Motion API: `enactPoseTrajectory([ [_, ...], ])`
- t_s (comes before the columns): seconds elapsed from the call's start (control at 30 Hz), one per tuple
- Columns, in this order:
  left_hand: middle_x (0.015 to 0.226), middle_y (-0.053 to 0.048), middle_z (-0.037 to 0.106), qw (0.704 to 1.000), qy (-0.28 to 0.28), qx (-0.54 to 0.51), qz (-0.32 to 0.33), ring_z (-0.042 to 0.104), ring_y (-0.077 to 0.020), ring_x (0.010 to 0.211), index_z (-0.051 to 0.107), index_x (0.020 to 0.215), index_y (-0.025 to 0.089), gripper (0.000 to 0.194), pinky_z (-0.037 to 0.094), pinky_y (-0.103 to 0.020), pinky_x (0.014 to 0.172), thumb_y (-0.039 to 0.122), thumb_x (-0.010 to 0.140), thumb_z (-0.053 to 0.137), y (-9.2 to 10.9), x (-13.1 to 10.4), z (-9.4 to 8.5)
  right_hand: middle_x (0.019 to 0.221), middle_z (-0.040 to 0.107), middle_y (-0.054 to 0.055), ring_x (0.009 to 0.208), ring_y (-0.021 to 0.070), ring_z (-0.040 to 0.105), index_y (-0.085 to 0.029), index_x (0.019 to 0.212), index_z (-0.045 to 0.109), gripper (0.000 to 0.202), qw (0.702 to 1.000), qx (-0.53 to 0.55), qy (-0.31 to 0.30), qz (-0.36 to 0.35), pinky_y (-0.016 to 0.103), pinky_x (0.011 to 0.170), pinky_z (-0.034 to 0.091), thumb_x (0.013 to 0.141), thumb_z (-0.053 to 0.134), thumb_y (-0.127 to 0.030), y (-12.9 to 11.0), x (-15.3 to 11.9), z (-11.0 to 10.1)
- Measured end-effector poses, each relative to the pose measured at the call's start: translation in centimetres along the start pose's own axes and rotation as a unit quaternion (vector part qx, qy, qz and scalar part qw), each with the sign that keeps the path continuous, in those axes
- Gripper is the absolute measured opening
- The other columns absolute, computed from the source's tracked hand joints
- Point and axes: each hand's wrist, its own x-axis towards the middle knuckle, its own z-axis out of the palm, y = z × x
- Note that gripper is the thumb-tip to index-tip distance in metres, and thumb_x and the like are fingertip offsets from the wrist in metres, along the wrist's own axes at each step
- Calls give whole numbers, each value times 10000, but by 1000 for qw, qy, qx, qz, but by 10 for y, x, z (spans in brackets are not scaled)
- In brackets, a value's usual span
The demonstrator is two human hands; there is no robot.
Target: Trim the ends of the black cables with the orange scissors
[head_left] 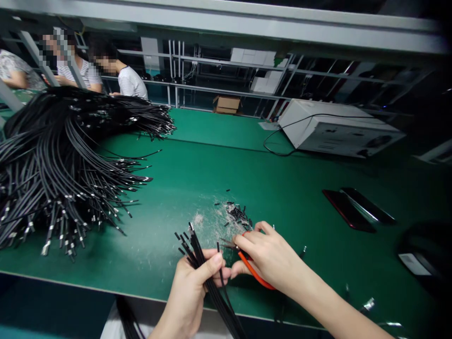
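My left hand [197, 278] is closed round a bundle of black cables [221, 301], their cut ends pointing up and away from me. One cable stands apart from the bundle, pinched near its tip between thumb and fingers. My right hand [266, 254] grips orange-handled scissors [254, 272]. Their blades are parted and point left, close to the tip of that single cable. Just beyond the hands lies a small heap of short black cable offcuts [238, 214] with pale loose fibres [219, 223] scattered around it.
A large pile of black cables [52, 155] covers the left of the green table [176, 174]. At the back right stands a white metal box [335, 127] with a black cord. Two dark phone-like slabs [356, 207] lie at right. Several people sit at the far left.
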Motion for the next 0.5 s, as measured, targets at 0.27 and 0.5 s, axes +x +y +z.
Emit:
enactPoseTrajectory([
  [0.27,582,-45,669,1000,-11,-5,5,637,-152,553,623,788,93,316,500,-249,566,277,592,790,0,-2,2,587,583,22,520,149,483,-182,778,572,546,1000,2,-1,4,313,676,271,841,257,-623,-4,0,-1],
  [0.5,573,-51,661,1000,-17,-3,7,620,-142,540,628,774,85,308,497,-243,558,280,596,785,1,-2,2,564,560,23,514,143,473,-175,761,581,478,1000,-9,25,2,323,688,286,877,313,-553,-4,-1,0],
])
